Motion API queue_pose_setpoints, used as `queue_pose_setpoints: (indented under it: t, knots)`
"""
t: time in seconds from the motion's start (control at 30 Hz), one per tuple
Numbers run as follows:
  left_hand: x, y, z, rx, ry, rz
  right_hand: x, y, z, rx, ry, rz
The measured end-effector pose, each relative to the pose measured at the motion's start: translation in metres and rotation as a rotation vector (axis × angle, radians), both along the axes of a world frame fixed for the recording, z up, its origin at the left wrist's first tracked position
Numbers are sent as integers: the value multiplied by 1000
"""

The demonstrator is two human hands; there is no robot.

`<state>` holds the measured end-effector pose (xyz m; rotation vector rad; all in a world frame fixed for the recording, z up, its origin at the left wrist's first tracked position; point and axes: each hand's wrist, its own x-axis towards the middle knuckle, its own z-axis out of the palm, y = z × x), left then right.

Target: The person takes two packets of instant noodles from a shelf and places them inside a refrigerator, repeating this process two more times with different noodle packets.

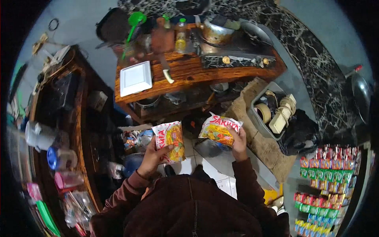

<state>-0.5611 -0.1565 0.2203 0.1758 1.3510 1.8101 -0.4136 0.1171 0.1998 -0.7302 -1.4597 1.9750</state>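
Observation:
Two yellow, white and red noodle packets are held up in front of my body. My left hand (152, 158) is closed on the left packet (169, 140), its thumb across the lower front. The right packet (218, 129) is tilted, and my right hand (238, 143) grips it at its right edge. The packets are apart from each other. Beyond them stands a wooden table (185, 81) with a white square plate (136, 78), a knife (167, 73) and a two-knob stove (237, 60) carrying a metal pot (216, 32).
A grey bin (256, 114) with tape and a corded white block sits at the right, beside a black plastic bag (302, 132). Sachet strips (325, 173) hang at lower right. Along the left runs a wooden shelf (82, 130) with plastic jars.

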Motion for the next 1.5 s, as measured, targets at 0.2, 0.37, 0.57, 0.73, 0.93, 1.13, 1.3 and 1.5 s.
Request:
queue_pose_setpoints:
  t: [0.2, 0.37, 0.57, 0.73, 0.93, 1.13, 1.3, 1.5]
  knots:
    - [-20, 45, -3, 44, 9, -128, 8, 13, 2, 53, 31, -16]
    - [-20, 87, 2, 60, 9, -165, 19, 38, -17, 184, -39, 197]
    - [-20, 108, -6, 38, -20, -205, 26, 42, -18, -100, 25, 86]
    - [-20, 119, -10, -51, -35, -266, 30, 44, -24, -335, 110, -88]
    - [-39, 133, -25, -67, -88, -375, 26, 36, -20, -270, 120, -170]
    - [-71, 143, -17, -56, -34, -516, 24, 29, -26, -173, 31, -182]
    - [-103, 138, -18, -64, 4, -623, 18, 29, -27, -201, -84, -243]
    - [-132, 128, -19, -58, -11, -729, 9, 30, -7, 150, -411, -131]
